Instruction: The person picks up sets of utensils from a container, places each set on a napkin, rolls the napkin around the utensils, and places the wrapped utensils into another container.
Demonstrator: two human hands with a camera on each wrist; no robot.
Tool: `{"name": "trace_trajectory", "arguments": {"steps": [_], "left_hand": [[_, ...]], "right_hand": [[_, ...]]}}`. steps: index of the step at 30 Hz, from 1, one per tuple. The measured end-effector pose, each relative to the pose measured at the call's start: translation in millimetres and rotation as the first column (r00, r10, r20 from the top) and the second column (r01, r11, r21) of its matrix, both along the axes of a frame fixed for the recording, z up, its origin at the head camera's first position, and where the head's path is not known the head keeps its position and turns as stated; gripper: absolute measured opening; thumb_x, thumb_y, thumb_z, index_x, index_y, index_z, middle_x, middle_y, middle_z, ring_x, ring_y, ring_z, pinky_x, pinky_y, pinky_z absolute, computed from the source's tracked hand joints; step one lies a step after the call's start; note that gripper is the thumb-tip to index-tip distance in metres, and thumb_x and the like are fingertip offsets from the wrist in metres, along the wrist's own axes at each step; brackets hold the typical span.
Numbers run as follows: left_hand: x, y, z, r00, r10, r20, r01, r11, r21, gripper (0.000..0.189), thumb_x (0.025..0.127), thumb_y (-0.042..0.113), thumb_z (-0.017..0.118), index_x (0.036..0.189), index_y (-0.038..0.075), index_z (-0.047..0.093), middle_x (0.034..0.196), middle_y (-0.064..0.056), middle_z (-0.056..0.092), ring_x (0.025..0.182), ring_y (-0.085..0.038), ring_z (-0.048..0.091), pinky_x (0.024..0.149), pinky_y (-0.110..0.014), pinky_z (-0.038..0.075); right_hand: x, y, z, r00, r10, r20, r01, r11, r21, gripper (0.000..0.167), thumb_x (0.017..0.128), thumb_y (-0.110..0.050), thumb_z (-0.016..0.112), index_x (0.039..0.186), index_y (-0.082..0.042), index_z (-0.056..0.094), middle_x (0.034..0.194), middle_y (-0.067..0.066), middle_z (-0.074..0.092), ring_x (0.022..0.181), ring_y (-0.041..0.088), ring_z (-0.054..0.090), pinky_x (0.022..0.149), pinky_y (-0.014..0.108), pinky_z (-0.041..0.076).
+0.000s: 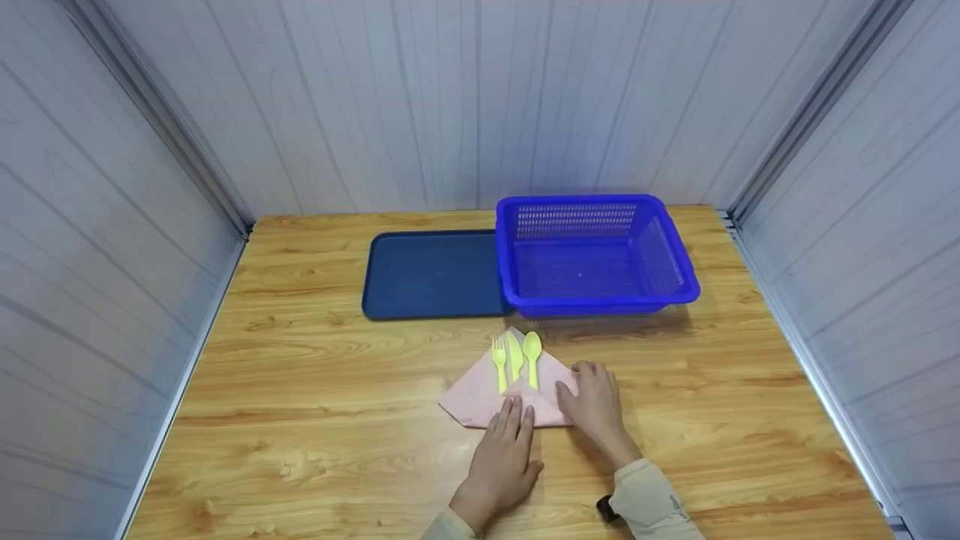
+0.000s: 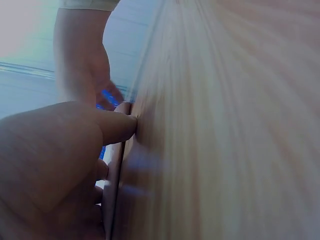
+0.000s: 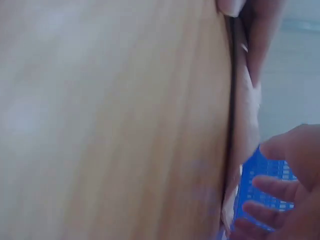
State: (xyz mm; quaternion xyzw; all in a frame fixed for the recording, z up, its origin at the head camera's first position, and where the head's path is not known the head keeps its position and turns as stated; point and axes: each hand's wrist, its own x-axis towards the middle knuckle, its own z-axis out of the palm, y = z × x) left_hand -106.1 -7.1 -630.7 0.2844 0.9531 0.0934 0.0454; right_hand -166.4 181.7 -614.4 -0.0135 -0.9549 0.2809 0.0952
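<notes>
A pink napkin (image 1: 474,399) lies flat on the wooden counter (image 1: 315,390), near the person and in front of the tray and basket. It is folded, with one point at the far side and a flap turned up along the near edge. Three yellow pieces of cutlery lie side by side on it, heads toward the far point: from left to right a fork (image 1: 499,358), a knife (image 1: 515,352) and a spoon (image 1: 532,351). The flap covers their lower ends.

The left hand (image 1: 502,461) presses on the near edge of the napkin, below the cutlery, its fingers straight and close together, its thumb held out to the side near the counter. The right hand (image 1: 598,409) is at the napkin's right corner, thumb and fingers apart, gripping nothing.

Light sleeves (image 1: 646,495) reach to both wrists. Beyond the napkin is a dark blue tray (image 1: 435,274), flat on the counter. To its right stands a bright blue basket (image 1: 600,303) with slotted sides; its left rim hides the tray's right end. Pale panelled walls (image 1: 435,97) rise behind and on both sides.
</notes>
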Motion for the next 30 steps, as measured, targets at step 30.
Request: {"name": "trace_trajectory", "arguments": {"steps": [30], "left_hand": [[1.0,0.9,-3.0,0.999,0.048,-0.007,-0.047,0.994,0.101,0.082,0.087,0.045,0.064,0.148,0.0,0.035,0.153,-0.023,0.027,0.144,-0.035,0.019,0.114,-0.042,0.021]], "right_hand": [[23.9,-23,9.6,0.969,0.159,0.19,-0.052,0.88,-0.472,0.041,0.078,-0.011,0.079,0.11,0.007,0.06,0.096,0.012,0.066,0.087,0.021,0.059,0.077,0.035,0.051]]}}
